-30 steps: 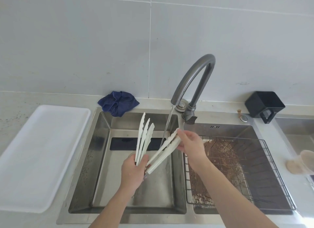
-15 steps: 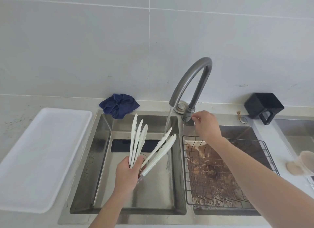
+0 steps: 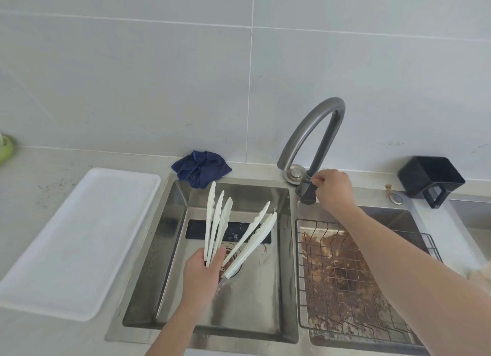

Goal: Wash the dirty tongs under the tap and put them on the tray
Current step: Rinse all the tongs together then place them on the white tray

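Note:
My left hand (image 3: 203,270) grips several white plastic tongs (image 3: 215,223) by their hinge ends, their arms fanned upward over the left sink basin (image 3: 265,310). My right hand (image 3: 332,192) is closed on the lever at the base of the grey curved tap (image 3: 312,132). No water stream is visible from the spout. The white tray (image 3: 74,239) lies on the counter left of the sink, with nothing on it.
A blue cloth (image 3: 200,167) lies crumpled behind the left basin. The right basin holds a rusty wire rack (image 3: 350,284). A black holder (image 3: 430,179) stands at the back right, and a round drain knob (image 3: 293,173) sits by the tap.
My right hand left the tongs and went to the tap lever. The water stream has stopped. The tongs stayed fanned in my left hand, now slightly lower.

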